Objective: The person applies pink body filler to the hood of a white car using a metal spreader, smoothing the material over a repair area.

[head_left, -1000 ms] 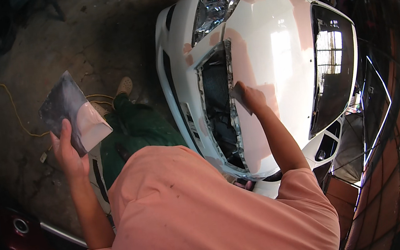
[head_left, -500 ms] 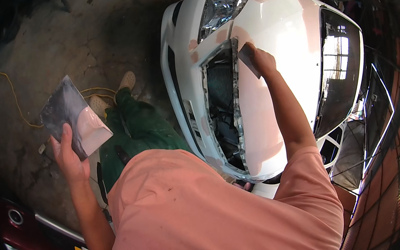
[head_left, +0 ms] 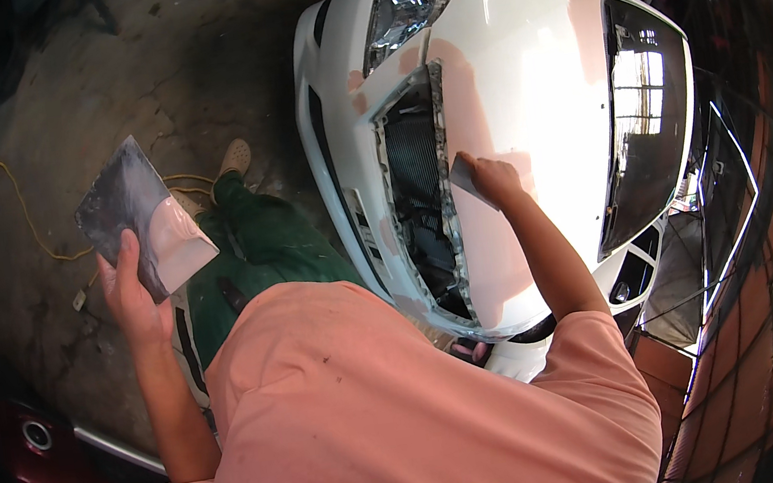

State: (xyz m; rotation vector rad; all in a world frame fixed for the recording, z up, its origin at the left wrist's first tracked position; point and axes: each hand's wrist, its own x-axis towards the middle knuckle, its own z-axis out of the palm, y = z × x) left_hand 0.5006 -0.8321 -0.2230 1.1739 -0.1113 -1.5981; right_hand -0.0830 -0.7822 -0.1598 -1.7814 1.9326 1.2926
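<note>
**Spreader in Hand at a White Hood's Edge**

A person's right grip is clenched around the spreader, whose dark, flat blade juts from the fingers, just left of the knuckles, at the hood's front edge. The blade is over a pink patch running along that edge; whether it touches cannot be told. The left grip holds a board, thumb across its face, the board tilted and reaching up and right of the hand, with glossy pink paste over its right part. The board is well apart from the hood. Left of the spreader, a radiator shows through the car's front; beyond are a headlight and, right of the hood, the windshield. A yellow cord lies on the floor.
</note>
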